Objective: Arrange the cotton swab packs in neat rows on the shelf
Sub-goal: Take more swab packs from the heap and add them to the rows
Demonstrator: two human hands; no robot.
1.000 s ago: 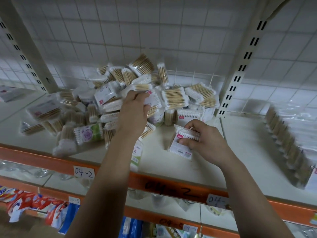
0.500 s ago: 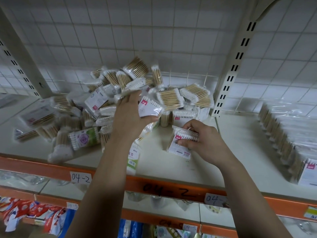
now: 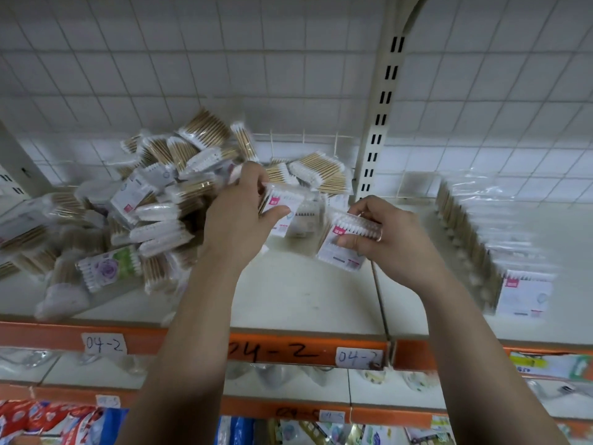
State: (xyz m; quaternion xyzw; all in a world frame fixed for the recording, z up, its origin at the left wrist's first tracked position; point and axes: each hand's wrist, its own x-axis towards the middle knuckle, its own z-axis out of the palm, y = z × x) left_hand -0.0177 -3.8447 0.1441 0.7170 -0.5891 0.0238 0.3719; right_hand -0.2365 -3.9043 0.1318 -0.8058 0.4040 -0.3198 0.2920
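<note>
Up close, left hand [image 3: 236,216] & right hand [image 3: 390,232] each grip a swab pack, likely headed for the neat row [image 3: 487,245] at right of shelf [image 3: 288,293].

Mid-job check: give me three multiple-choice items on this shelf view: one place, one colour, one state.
1. Where does the neat row of packs stand?
A. right of the slotted upright
B. left of it
C. on the lower shelf

2. What colour is the shelf's front edge?
A. blue
B. orange
C. green

3. What is the right hand doing?
A. hanging idle
B. pressing flat
C. gripping a pack

1 A: the row lies right of the upright.
2 B: the strip is orange.
3 C: it curls round a pack.
</note>
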